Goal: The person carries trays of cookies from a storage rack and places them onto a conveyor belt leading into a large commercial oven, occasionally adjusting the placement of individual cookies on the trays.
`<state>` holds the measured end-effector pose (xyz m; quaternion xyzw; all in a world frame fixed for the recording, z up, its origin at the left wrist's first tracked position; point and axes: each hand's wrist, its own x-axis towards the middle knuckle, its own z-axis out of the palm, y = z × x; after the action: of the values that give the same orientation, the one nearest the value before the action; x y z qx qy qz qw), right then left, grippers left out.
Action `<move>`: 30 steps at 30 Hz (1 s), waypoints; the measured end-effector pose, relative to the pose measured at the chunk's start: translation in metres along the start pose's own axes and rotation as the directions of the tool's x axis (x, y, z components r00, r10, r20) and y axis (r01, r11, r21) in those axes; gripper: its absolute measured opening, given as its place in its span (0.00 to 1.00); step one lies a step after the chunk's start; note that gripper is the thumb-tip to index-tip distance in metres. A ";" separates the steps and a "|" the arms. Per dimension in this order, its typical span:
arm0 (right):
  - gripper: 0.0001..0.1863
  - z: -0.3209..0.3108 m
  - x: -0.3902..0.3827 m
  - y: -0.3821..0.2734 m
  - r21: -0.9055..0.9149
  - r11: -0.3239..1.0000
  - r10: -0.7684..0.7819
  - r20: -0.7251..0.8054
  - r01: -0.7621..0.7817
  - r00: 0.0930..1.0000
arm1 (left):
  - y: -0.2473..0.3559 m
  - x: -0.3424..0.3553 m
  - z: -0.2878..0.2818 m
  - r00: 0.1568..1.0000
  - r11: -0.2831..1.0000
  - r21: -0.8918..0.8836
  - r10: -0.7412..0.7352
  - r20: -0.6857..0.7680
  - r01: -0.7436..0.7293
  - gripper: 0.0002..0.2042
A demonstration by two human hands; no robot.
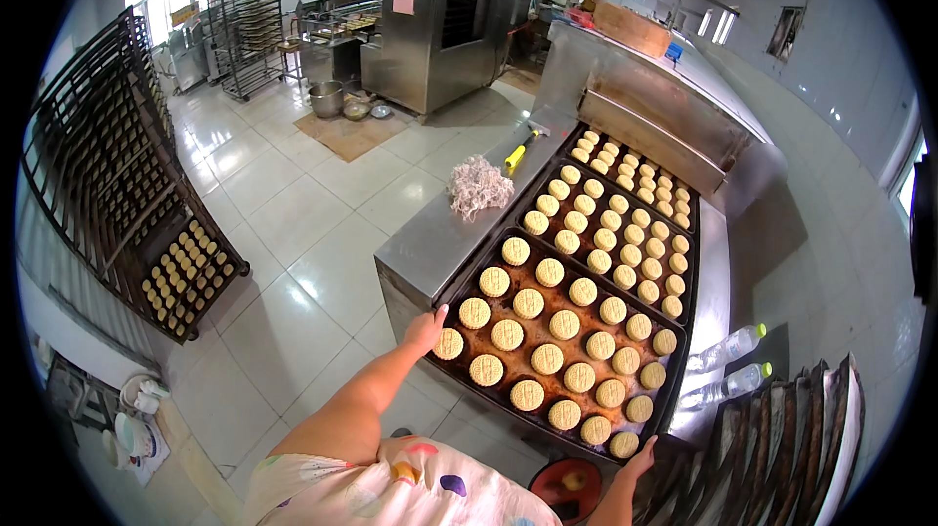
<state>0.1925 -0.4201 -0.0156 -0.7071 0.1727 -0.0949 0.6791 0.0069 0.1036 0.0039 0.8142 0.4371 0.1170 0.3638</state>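
Note:
My left hand [426,329] is closed on the left edge of a dark baking tray [475,378] filled with pale, round stamped pastries [546,359]; my right hand [637,460] grips its lower right corner. Beyond it, more trays of pastries [606,241] run along the steel conveyor [713,301] toward a metal opening [650,135]. On the steel ledge [408,262] to the left lie a crumpled, stringy pale bundle [480,185] and a yellow-handled tool [520,154]. Two clear plastic bottles [721,350] with light green caps lie right of the tray in my hands.
A rack [107,155] of loaded trays stands left on the tiled floor [283,331], buckets [132,433] below it. Empty trays [777,443] lean at lower right, near a red basin [567,482]. Steel machines [420,47], pots [327,98] and another rack [244,28] stand behind.

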 end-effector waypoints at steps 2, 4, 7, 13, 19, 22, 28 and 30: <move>0.31 0.003 0.005 0.003 -0.026 1.000 0.002 0.001 -0.002 1.000 | -0.007 0.003 0.003 1.000 1.000 -0.003 -0.013 0.008 0.013 0.35; 0.31 0.008 -0.002 -0.004 -0.059 0.997 0.044 -0.021 -0.045 0.999 | -0.011 0.007 0.004 0.998 0.998 -0.007 -0.054 0.030 0.054 0.36; 0.30 0.005 -0.002 -0.003 -0.052 0.998 0.025 -0.008 -0.026 1.000 | -0.013 0.006 0.006 1.000 1.000 -0.009 -0.010 0.003 0.010 0.36; 0.30 0.004 -0.001 -0.001 -0.050 0.998 0.033 -0.013 -0.033 0.999 | -0.009 0.006 0.004 0.998 0.999 0.009 -0.048 0.032 0.047 0.36; 0.29 0.002 0.003 0.006 0.006 1.000 0.004 -0.014 -0.004 1.000 | -0.008 0.004 0.002 0.999 0.999 0.014 -0.030 0.041 0.030 0.36; 0.29 0.000 0.008 0.011 -0.031 0.999 -0.030 -0.018 0.029 0.999 | -0.010 0.005 0.005 0.999 0.999 0.001 -0.033 0.032 0.033 0.36; 0.28 0.005 0.001 0.005 -0.031 0.999 -0.015 -0.035 0.014 0.999 | -0.011 0.005 0.007 0.999 0.999 0.004 -0.043 0.021 0.043 0.35; 0.27 0.004 -0.002 0.002 -0.009 1.000 -0.022 -0.064 0.022 0.998 | -0.005 0.002 0.004 0.999 0.999 0.005 -0.033 0.036 0.033 0.35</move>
<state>0.1918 -0.4157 -0.0174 -0.7083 0.1870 -0.1243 0.6693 0.0073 0.1048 -0.0025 0.8095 0.4442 0.0955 0.3718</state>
